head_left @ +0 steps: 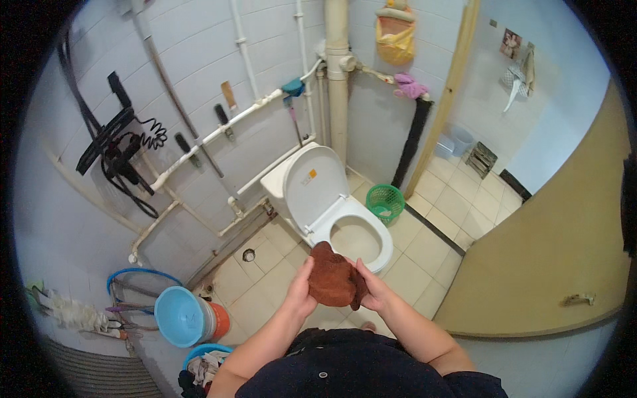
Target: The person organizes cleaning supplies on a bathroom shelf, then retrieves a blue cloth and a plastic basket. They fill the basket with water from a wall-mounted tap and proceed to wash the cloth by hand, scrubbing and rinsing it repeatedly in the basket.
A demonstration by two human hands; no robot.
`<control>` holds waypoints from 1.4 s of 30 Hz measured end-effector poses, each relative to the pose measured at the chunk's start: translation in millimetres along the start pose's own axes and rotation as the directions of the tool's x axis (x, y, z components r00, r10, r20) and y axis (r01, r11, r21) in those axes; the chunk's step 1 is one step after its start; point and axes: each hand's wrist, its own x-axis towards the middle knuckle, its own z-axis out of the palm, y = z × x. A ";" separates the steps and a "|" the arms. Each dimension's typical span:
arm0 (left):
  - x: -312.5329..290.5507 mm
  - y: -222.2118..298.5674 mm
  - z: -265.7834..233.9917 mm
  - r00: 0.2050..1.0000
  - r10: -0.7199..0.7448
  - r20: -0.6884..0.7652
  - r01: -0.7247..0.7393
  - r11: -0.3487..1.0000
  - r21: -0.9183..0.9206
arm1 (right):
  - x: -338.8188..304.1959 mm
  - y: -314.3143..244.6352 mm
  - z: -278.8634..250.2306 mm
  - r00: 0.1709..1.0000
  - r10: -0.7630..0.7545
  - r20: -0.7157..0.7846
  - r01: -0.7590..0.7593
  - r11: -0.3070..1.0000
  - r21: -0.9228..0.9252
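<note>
- Brown cloth [332, 278], bunched into a thick pad, is held between the person's two hands, in front of the body and clear of the floor.
- The left hand [303, 290] grips its left side, thumb toward the top; the fingers beneath are mostly hidden.
- The right hand [373, 289] grips the opposite side, where a darker fold droops by the palm; how tightly either hand squeezes, one cannot tell.
- To handle it well, the person would do best to hold both sides evenly, so that the weight stays between the palms and no layer slips out.
- The drooping fold beside the right hand seems the likeliest part to come loose; tucking it under those fingers should make the bundle neater.
- The toilet seat [385, 240] lies just ahead of both hands in the view, with the raised lid [315, 199] farther off, so a firm hold seems wise while the cloth is near the bowl.
- A green basket [396, 211] stands ahead and to the right of the right hand; a blue basin [179, 317] sits well to the left of the left hand.
- As for labels, an orange sticker [309, 176] marks the lid beyond the hands, too small to read; no writing or brand mark can be made out on the cloth.
</note>
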 end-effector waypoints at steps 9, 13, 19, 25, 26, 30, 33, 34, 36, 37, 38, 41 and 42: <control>68.0 -89.1 88.8 0.966 -0.253 -0.058 0.258 0.957 0.135 | -84.5 -106.4 -36.9 0.737 -0.673 -0.062 0.411 0.519 -0.750; 108.5 -100.8 110.9 0.838 -0.403 0.367 0.420 0.907 0.037 | -99.2 -106.4 -16.5 0.840 -0.469 0.273 0.388 0.169 -0.906; 141.6 -102.9 105.3 0.761 -0.436 0.480 0.456 0.886 0.083 | -87.9 -160.9 -29.6 0.844 -0.522 0.126 0.401 0.457 -0.794; 203.7 -74.8 132.3 0.883 -0.436 0.173 0.434 0.900 0.054 | -58.7 -192.6 -20.5 0.611 -0.745 0.267 0.250 -0.138 -0.958; 214.7 -75.1 143.1 0.900 -0.425 0.100 0.427 0.904 -0.002 | -47.7 -186.3 -14.9 0.602 -0.688 0.405 0.262 -0.309 -0.914; 285.4 -101.2 98.3 0.610 -0.237 0.756 0.563 0.801 -0.203 | -7.4 -182.1 -9.5 0.601 -0.694 0.396 0.071 -0.448 -0.891; 264.1 -101.5 151.6 0.807 -0.422 0.412 0.490 0.869 -0.069 | 7.6 -219.8 -47.0 0.425 -0.894 0.138 -0.126 -0.210 -0.970; 255.8 -98.5 173.9 0.864 -0.473 0.173 0.474 0.880 0.040 | 4.5 -237.5 -64.5 0.330 -0.943 0.046 -0.204 -0.119 -0.972; 249.6 -99.9 196.4 0.856 -0.506 0.109 0.501 0.863 0.064 | -9.9 -264.0 -78.1 0.312 -0.948 0.056 -0.138 -0.103 -0.985; 259.8 -105.8 202.0 0.862 -0.499 0.087 0.495 0.866 0.062 | -13.0 -269.0 -78.0 0.347 -0.934 0.084 -0.107 -0.128 -0.986; 271.6 -113.5 205.9 0.868 -0.492 0.064 0.489 0.870 0.060 | -16.0 -268.4 -74.7 0.382 -0.917 0.113 -0.075 -0.153 -0.985; 332.5 -146.2 191.1 0.781 -0.435 0.447 0.514 0.856 -0.065 | -21.0 -268.6 -77.2 0.539 -0.773 0.336 0.104 -0.335 -0.937; 344.3 -154.7 199.8 0.786 -0.409 0.464 0.499 0.862 -0.085 | -24.9 -278.1 -77.1 0.598 -0.719 0.356 0.080 -0.388 -0.918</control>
